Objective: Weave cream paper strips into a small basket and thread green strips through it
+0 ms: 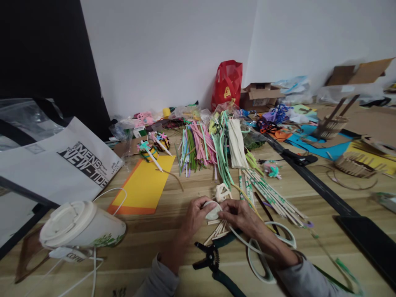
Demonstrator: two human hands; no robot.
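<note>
My left hand [194, 214] and my right hand [239, 212] meet at the middle of the table. Between them is a small, pale, rounded piece [213, 211], pinched from both sides; its exact kind is hard to make out. A thin whitish strip [243, 241] runs from beside my right hand under the forearm. Just beyond my fingers sits a cream looped form [222, 191]. Short wooden sticks [216, 232] lie beneath my hands. Closer to me are dark-green-handled cutters [210, 259], jaws apart. Scissors [261, 266] with whitish handles lie partly under my right forearm.
Bundles of coloured pipe cleaners [201, 144] and wrapped sticks [275, 198] lie ahead. At left are a lidded paper cup [83, 225], a white bag [62, 161] and yellow card [145, 185]. A black tablet-like slab [368, 243] and small woven baskets [354, 165] are at right.
</note>
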